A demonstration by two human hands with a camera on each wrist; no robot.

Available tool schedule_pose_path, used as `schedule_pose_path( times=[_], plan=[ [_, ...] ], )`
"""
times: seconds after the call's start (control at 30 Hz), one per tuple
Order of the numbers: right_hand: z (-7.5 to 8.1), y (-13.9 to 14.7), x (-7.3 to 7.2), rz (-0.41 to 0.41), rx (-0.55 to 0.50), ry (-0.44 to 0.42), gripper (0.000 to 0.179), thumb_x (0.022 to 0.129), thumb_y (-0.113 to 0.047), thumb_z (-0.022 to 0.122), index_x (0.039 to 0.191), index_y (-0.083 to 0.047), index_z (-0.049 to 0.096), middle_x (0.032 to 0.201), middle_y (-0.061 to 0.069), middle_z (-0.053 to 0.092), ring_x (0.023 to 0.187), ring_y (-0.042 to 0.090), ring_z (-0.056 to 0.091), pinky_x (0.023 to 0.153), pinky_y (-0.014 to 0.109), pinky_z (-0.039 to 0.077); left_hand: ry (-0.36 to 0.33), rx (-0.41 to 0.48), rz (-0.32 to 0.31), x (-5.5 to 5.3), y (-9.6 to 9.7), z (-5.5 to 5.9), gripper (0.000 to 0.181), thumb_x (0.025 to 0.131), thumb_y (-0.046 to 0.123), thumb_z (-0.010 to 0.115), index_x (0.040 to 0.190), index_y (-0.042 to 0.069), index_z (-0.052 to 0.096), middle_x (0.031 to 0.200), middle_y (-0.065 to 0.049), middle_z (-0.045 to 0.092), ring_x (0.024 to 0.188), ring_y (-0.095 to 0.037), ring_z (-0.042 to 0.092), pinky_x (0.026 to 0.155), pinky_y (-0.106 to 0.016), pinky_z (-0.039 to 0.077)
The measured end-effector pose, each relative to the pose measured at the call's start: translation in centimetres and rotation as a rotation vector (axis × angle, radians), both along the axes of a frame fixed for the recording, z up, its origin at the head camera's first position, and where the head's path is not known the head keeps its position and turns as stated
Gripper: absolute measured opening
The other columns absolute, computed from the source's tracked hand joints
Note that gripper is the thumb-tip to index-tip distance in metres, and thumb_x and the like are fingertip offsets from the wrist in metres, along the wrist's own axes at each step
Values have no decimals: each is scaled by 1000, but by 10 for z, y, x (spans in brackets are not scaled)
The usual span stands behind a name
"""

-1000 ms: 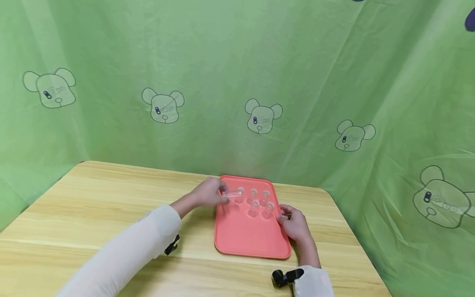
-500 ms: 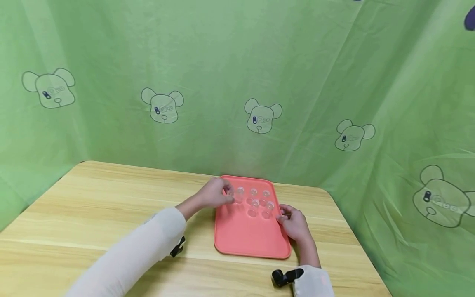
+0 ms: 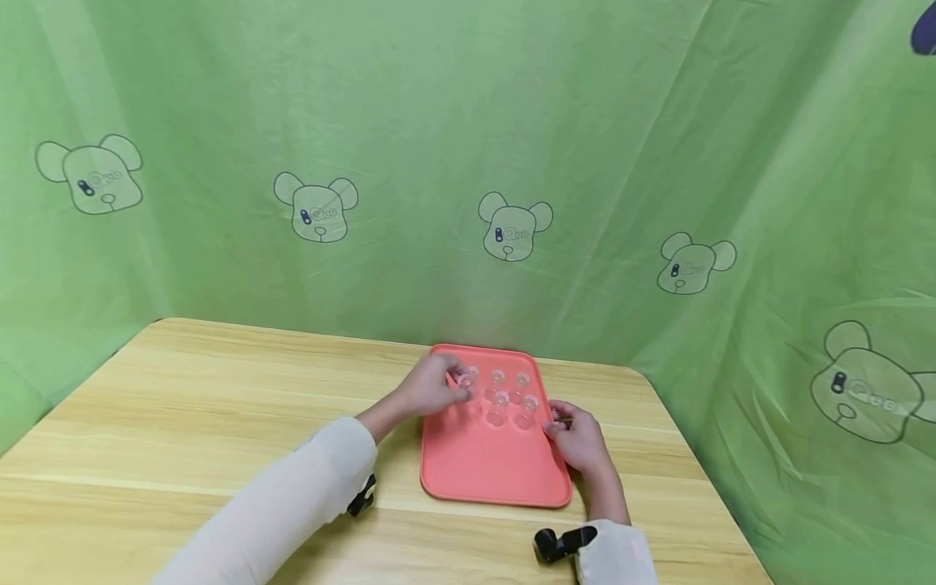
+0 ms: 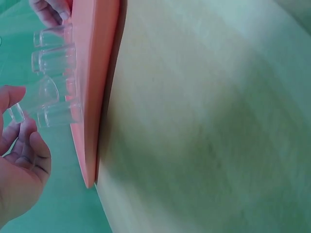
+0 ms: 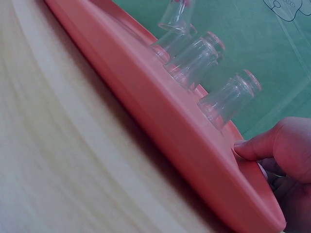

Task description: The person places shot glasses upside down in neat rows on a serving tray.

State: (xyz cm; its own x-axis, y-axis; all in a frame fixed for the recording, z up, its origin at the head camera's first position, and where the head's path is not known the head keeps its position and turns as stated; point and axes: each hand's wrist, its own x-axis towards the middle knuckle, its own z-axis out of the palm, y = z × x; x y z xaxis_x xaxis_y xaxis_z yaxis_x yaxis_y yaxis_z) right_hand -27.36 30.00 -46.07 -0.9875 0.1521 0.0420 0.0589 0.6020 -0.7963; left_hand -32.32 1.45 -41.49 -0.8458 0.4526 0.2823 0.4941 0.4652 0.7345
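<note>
My left hand [image 3: 435, 386] pinches a small clear cup [image 4: 39, 96] by its narrow base between thumb and fingers. The cup hangs mouth down, slightly tilted, over the back left of a coral-red tray [image 3: 497, 471]. Several matching clear cups [image 5: 228, 99] stand upside down on the tray in rows, just right of the held one. At the tray's right edge, my right hand [image 3: 581, 439] grips the rim, its thumb on top in the right wrist view. Its other fingers are partly hidden behind the rim.
The tray lies on a light wood-grain table [image 3: 256, 406], near its back edge. Behind rises a green curtain [image 3: 409, 268] printed with bear heads. A black wrist camera [image 3: 563, 544] sits at the right sleeve.
The cup in my left hand has turned from lying sideways to mouth down. That hand has moved right toward the standing cups. My right hand keeps its hold on the tray.
</note>
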Motion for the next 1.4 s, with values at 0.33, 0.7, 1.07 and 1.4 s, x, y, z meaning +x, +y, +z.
schedule_pose_path(
  times=[0.33,0.7,1.07,1.4],
  plan=[
    [0,0,-2,10,-6,12,44,96,1,64,140,4,57,115,19,62,93,25,56,74,28,47,-10,22,-10,1,7,-7,20,84,7,79,102,2,71,89,-1,65,75,-12,57,66,-24,51],
    [0,0,-2,10,-10,8,44,96,1,63,140,4,56,114,19,62,93,25,55,74,27,47,0,-4,-13,0,11,-15,26,84,9,79,108,2,71,93,-1,65,83,-15,60,71,-24,51],
    [2,-1,-1,2,-22,-14,44,98,0,62,141,3,55,117,19,61,96,27,55,75,29,48,11,10,-37,2,13,-19,15,84,5,78,97,6,70,90,-1,63,87,-19,61,74,-25,51],
    [2,-1,1,4,-19,-6,45,97,2,62,141,4,55,116,20,61,94,26,56,74,28,47,-1,-7,-33,2,15,-22,12,85,9,78,92,11,68,91,0,63,87,-19,60,74,-26,50]
  ],
)
